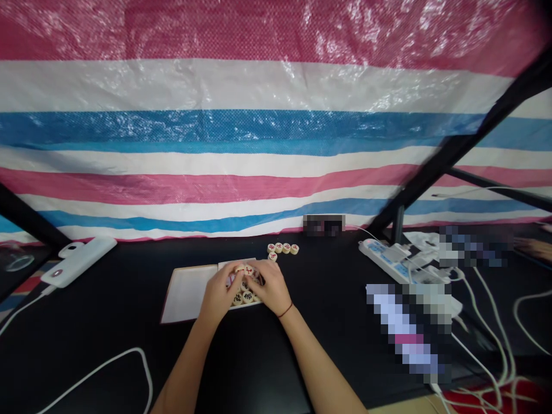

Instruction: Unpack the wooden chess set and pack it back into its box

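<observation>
While both hands [245, 290] hover, round pieces [244, 296] beneath (boxed)

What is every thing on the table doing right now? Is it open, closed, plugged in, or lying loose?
Box: open, its flat lid lying out to the left.
Round game pieces: in the box, under both hands.
Loose pieces: on the table behind the box, outside it.
Left hand: on the pieces, fingers curled.
Right hand: on the pieces, fingers curled.
Power strip: plugs in it.
</observation>
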A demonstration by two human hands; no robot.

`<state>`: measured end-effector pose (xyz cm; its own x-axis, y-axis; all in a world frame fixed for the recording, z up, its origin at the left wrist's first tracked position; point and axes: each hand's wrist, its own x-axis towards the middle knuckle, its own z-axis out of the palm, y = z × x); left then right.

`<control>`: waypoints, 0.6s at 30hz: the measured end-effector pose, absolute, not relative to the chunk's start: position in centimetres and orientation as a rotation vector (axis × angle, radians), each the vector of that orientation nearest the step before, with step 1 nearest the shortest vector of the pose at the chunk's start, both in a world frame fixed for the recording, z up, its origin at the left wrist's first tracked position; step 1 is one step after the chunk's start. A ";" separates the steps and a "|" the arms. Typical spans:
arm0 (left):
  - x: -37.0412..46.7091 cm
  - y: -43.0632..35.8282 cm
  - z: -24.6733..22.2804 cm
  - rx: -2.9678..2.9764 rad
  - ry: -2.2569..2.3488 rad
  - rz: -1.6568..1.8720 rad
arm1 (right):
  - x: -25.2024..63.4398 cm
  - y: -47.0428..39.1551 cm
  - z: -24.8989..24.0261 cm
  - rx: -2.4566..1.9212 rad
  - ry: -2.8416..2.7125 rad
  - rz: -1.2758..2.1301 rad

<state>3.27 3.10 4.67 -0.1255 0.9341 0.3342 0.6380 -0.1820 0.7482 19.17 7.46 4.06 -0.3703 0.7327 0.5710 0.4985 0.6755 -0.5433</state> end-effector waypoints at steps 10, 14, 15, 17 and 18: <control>2.5 3.3 4.0 1.623 1.774 1.560 | 25.4 11.4 0.7 -1.515 -1.705 0.146; 2.6 3.0 4.5 1.649 1.854 1.462 | 25.4 11.6 -0.1 -1.586 -1.763 0.183; 2.6 2.9 4.6 1.665 1.880 1.434 | 25.4 11.5 -0.1 -1.607 -1.780 0.192; 2.6 2.8 4.7 1.718 1.929 1.391 | 25.2 11.3 0.3 -1.624 -1.802 0.192; 2.7 2.8 4.8 1.757 1.942 1.371 | 25.1 11.2 0.7 -1.609 -1.793 0.179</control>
